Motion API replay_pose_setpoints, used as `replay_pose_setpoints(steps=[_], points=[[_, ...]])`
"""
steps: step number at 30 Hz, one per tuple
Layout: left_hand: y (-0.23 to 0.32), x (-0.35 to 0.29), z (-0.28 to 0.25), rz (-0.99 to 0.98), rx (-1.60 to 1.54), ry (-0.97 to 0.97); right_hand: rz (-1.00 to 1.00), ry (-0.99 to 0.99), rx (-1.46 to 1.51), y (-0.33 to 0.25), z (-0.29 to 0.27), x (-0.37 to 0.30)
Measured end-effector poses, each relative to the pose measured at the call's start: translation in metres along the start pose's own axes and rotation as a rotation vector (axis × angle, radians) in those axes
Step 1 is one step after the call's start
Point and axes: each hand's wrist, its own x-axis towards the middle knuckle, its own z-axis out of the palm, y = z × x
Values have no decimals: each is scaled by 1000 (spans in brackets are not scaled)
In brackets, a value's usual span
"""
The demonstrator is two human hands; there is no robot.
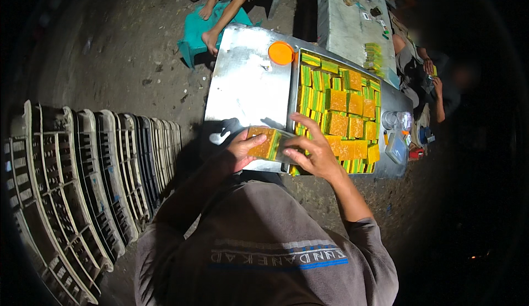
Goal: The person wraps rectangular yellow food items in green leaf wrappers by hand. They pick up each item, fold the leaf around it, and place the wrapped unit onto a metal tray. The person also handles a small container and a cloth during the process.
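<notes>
My left hand [241, 149] is closed around a slab of layered cake [262, 143], brown on top with green and yellow stripes at its side. Its thumb lies across the brown top. What looks like clear plastic film [282, 147] covers the cake's right end. My right hand [314, 149] is beside that end with its fingers apart, the fingertips at the film; whether they touch it is hard to make out. Just beyond and right of it is a tray [296, 94] filled with similar green and yellow layered cakes [338, 124], several with orange-brown tops facing up.
The tray rests on a metal table [248, 80] with an orange lid [281, 53] and clear plastic containers [397, 146]. Plastic crates [82, 179] stand at left. A teal stool [193, 33] has a person's feet on it. Another person's hands [432, 74] work at far right by a long pale table [350, 25].
</notes>
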Motion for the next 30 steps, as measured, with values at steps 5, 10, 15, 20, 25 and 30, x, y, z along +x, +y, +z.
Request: replay_pose_setpoints(steps=[5,10,15,20,25,30], points=[[-8,21,-9,69,38,-62,498,-106,90,-22,-31,18],[-16,57,-34,265,273,4,425,181,146,33,-63,25],[-9,59,-24,355,677,147,547,496,110,161,-146,40],[-26,65,-17,409,996,220,723,554,-187,349,-189,72],[-33,88,-11,473,1192,206,867,797,-470,465,-201,60],[-34,91,-21,526,1328,243,829,772,-20,435,-175,50]])
